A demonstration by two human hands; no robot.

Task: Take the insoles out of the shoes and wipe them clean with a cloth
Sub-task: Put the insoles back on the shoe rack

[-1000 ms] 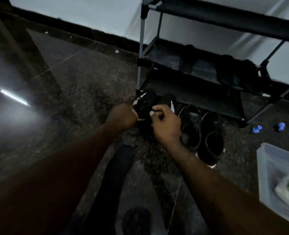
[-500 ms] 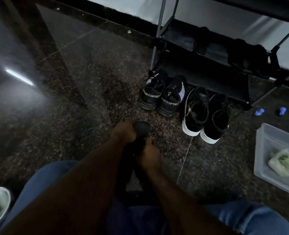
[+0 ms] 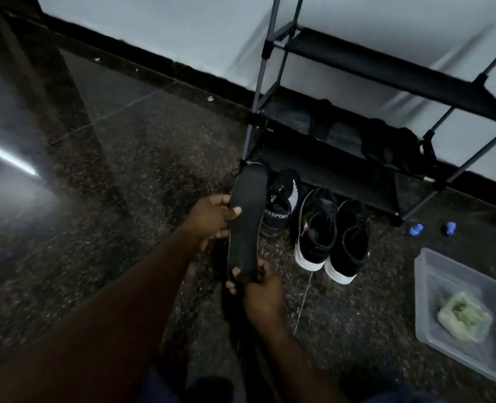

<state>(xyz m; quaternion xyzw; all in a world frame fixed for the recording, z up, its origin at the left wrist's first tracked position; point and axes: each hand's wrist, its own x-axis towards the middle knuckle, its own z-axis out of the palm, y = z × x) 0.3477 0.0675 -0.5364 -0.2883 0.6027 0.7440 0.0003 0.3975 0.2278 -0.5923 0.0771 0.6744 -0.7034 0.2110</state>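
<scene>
Pinching the heel end of the black insole [image 3: 249,193] with our right hand [image 3: 262,298] and gripping its side edge with our left hand [image 3: 209,221], we hold it off the floor. For wiping, we judge one hand should brace it while the other fetches a cloth, perhaps the pale bundle [image 3: 463,315] in the plastic tub [image 3: 456,271] right of the insole. Beyond the insole stand the sneakers [image 3: 316,225] and the shoe rack [image 3: 342,170].

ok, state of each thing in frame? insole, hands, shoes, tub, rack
insole: out of its shoe, held up off the floor.
left hand: grips the insole's middle.
right hand: pinches its near end.
sport shoe: upright on the floor.
white-soled shoes: upright, side by side.
plastic tub: lidless, green bundle inside.
shoe rack: standing, dark items on a shelf.
</scene>
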